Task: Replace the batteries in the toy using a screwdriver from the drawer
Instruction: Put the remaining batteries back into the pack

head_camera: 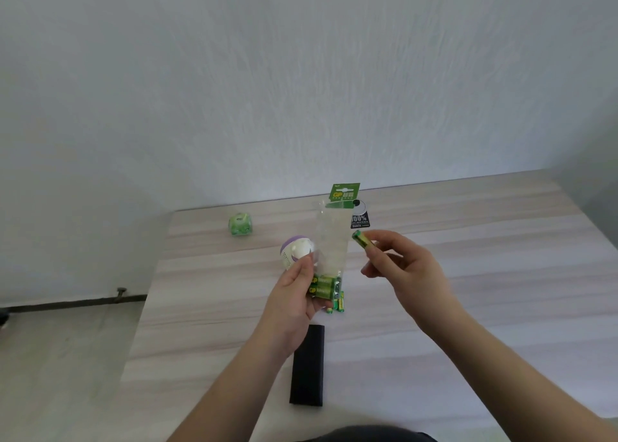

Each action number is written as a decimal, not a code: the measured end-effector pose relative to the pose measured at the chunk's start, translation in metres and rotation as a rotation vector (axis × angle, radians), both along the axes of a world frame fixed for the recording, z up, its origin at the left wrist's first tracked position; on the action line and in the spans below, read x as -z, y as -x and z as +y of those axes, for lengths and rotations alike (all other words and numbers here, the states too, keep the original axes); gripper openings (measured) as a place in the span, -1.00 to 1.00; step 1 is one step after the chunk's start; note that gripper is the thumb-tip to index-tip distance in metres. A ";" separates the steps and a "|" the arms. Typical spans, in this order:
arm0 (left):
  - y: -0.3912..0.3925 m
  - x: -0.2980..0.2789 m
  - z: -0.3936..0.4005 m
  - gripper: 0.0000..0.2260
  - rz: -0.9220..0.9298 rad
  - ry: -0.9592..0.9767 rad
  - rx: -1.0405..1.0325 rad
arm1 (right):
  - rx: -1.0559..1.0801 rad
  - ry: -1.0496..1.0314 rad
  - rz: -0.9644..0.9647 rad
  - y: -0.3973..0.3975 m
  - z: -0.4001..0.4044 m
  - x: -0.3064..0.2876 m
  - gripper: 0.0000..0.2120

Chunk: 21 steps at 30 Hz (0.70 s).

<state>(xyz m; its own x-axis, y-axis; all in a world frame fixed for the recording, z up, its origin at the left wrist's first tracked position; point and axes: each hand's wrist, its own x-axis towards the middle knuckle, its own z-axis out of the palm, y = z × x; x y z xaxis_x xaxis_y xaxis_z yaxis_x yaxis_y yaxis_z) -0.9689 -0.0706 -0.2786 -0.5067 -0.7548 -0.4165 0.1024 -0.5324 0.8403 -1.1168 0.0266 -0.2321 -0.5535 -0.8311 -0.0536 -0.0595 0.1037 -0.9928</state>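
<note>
Pack [331,241] held upright above surface [468,274], mid. Toy [296,249] just behind-left of it, cube [240,227] further left. Loose batteries [337,304] under the pack, case [307,364] in front.

The pale wood-grain counter [468,274] carries a green cube [240,227], a white-and-purple toy [296,252] right of the cube, loose batteries [338,305] and a black case [307,364] nearer than the toy.
</note>
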 end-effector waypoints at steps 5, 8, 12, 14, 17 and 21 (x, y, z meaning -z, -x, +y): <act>-0.002 -0.001 -0.001 -0.70 -0.003 0.030 0.015 | 0.028 0.012 0.195 0.003 -0.001 -0.011 -0.80; -0.001 -0.004 -0.001 -0.69 -0.028 0.089 0.036 | 0.060 0.024 0.310 0.002 -0.003 -0.015 -0.80; -0.001 -0.006 0.000 -0.69 -0.056 0.181 0.075 | 0.025 0.062 0.503 0.000 -0.005 -0.010 -0.82; -0.001 -0.007 0.000 -0.71 -0.065 0.212 0.089 | 0.012 0.046 0.554 0.000 -0.007 -0.006 -0.80; -0.003 -0.003 -0.002 -0.71 -0.112 0.270 0.098 | -0.019 0.036 0.578 0.000 -0.009 -0.003 -0.79; -0.005 0.000 -0.002 -0.70 -0.191 0.363 0.151 | -0.009 -0.015 0.472 -0.006 -0.011 -0.005 -0.78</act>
<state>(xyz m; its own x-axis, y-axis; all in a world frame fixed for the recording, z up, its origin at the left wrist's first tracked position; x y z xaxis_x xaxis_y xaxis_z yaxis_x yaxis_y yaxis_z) -0.9641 -0.0723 -0.2785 -0.5619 -0.7931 -0.2351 -0.1297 -0.1962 0.9720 -1.1111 0.0152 -0.2266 -0.5129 -0.8371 0.1903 -0.5052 0.1151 -0.8553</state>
